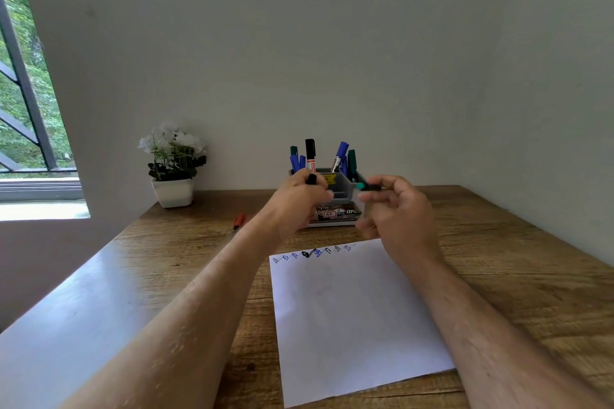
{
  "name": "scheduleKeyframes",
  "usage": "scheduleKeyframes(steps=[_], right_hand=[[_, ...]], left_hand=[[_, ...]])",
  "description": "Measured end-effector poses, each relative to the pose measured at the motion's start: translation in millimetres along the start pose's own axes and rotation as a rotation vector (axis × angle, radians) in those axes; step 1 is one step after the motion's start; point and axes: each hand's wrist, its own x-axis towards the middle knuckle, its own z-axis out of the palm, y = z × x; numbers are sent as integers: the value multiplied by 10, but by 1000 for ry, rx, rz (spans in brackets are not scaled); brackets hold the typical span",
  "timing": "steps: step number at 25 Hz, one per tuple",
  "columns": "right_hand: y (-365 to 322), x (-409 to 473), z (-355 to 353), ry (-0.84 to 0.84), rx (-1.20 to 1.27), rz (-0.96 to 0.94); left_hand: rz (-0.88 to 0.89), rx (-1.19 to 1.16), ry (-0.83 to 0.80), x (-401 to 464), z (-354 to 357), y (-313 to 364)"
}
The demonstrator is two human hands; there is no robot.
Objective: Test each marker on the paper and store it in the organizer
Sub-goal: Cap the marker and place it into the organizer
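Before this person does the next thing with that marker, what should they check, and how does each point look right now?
1. Marker held by right hand: ok, pinched in its fingers.
2. Cap held by left hand: ok, a dark piece shows in its grip.
3. Cap back on the marker: not ok, the two hands are apart.
4. Paper has free space: ok, marks run only along the far edge.
5. Organizer has room: cannot tell, hands hide part of it.
6. Red pen stored: not ok, it lies on the table.

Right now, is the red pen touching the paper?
Apart. The head view shows the red pen lying left on the table, bare wood between it and the paper.
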Motion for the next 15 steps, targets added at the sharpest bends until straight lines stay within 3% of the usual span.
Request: scheduleKeyframes(steps=[3, 6, 10, 15], right_hand=[[8, -10, -4, 29, -11, 87], [21, -16, -17, -6, -67, 195], [40, -8, -25, -113, -97, 293], [68, -38, -38, -256, -227, 313]], left_hand=[[82, 415, -29, -25, 33, -50], [56, 655, -125, -71, 102, -104], [32, 857, -205, -48, 187, -169], [-23, 881, -244, 22, 208, -231]])
